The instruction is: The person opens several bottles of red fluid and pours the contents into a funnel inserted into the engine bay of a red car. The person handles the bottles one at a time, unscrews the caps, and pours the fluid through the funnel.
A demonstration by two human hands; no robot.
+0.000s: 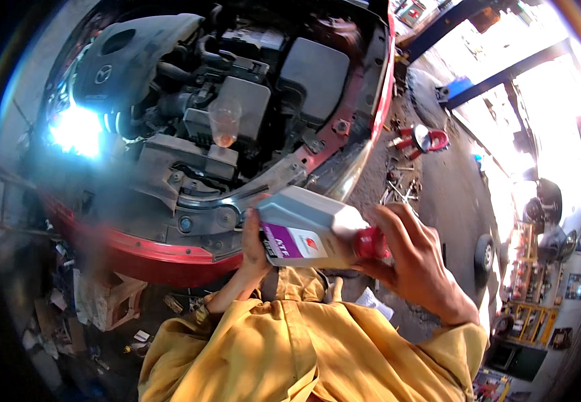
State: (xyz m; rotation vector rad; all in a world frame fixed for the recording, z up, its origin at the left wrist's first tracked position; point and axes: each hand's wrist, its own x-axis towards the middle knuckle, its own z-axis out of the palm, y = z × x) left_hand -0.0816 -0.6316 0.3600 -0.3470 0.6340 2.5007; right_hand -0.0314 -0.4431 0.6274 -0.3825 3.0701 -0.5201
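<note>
A grey oil bottle (324,218) with a purple label lies tilted on its side in front of my chest, its neck pointing right. Around its base end my left hand (254,248) is closed, thumb up along the edge. My right hand (416,261) has its fingers wrapped round the red cap (369,242) at the other end. Whether the cap is loose, I cannot tell. Beyond the bottle, a clear plastic cup (224,119) with a little reddish liquid at the bottom stands among the parts of the engine bay.
The red car's front edge (139,249) curves before me, with a dark engine cover (129,60) at left and a glaring work light (76,130). Loose tools (401,184) and a red-framed round object (423,141) lie on the floor. A wooden stand (109,298) is at lower left, a wheel (483,254) at right.
</note>
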